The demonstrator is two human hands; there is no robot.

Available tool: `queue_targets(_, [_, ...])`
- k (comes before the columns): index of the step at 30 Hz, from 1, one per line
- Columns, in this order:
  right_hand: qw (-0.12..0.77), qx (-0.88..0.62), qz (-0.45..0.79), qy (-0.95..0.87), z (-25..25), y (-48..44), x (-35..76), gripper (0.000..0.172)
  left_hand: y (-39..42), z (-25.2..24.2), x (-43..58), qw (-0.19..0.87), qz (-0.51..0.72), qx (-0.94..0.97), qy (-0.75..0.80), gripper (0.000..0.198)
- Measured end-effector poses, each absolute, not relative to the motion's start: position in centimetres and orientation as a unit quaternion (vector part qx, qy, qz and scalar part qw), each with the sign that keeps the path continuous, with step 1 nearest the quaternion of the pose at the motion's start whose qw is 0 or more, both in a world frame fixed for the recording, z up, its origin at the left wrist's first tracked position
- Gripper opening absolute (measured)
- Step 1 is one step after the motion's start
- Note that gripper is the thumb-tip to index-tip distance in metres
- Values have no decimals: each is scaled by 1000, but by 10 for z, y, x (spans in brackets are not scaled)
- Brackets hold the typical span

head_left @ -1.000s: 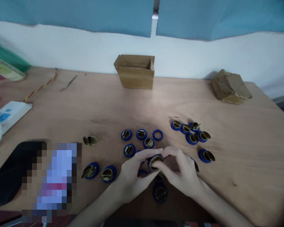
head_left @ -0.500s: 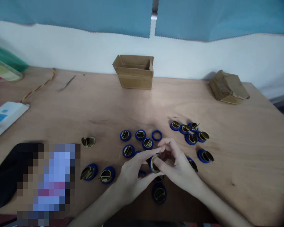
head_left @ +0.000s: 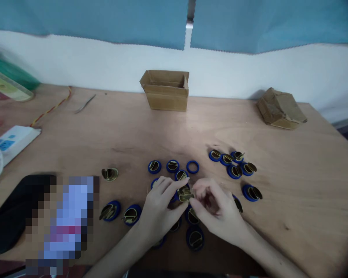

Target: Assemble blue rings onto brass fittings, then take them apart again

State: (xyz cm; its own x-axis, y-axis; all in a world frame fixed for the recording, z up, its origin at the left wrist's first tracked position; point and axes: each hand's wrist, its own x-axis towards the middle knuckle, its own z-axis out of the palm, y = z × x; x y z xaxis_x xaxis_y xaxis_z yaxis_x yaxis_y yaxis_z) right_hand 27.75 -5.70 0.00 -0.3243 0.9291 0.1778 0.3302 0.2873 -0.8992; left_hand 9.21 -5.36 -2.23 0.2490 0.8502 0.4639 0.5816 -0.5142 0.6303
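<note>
Your left hand [head_left: 159, 210] and right hand [head_left: 220, 212] were both closed in fingertip pinches on one brass disc [head_left: 185, 194], held just above the counter [head_left: 292, 185] among blue-ringed discs [head_left: 234, 171]. Item: small, round, dull gold, with a folded tab across it. Judged light, stiff, thin-edged and likely slick; best taken by the rim, not the tab.

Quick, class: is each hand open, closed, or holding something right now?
The left hand is closed, pinching a brass piece.
The right hand is closed on the same brass piece.
</note>
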Motion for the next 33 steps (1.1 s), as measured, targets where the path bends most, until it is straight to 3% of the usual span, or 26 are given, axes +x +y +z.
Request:
queue_targets(6, [314, -432, 333, -778, -3, -55, 280, 19, -55, -24, 91, 156, 397, 793, 435, 44])
queue_targets(10, [337, -429, 324, -773, 0, -51, 283, 3, -54, -25, 91, 126, 395, 798, 436, 48])
queue_targets(16, [343, -470, 273, -766, 11, -39, 297, 20, -56, -26, 94, 132, 382, 803, 438, 57])
queue_targets(22, [261, -572, 140, -765, 7, -12, 336, 25, -53, -26, 93, 105, 385, 790, 466, 33])
queue_targets(27, [164, -598, 75, -781, -6, -3, 352, 26, -51, -25, 91, 90, 382, 785, 479, 23])
queue_targets(33, [114, -619, -74, -773, -11, -5, 347, 20, -47, -26, 87, 65, 391, 752, 527, 18])
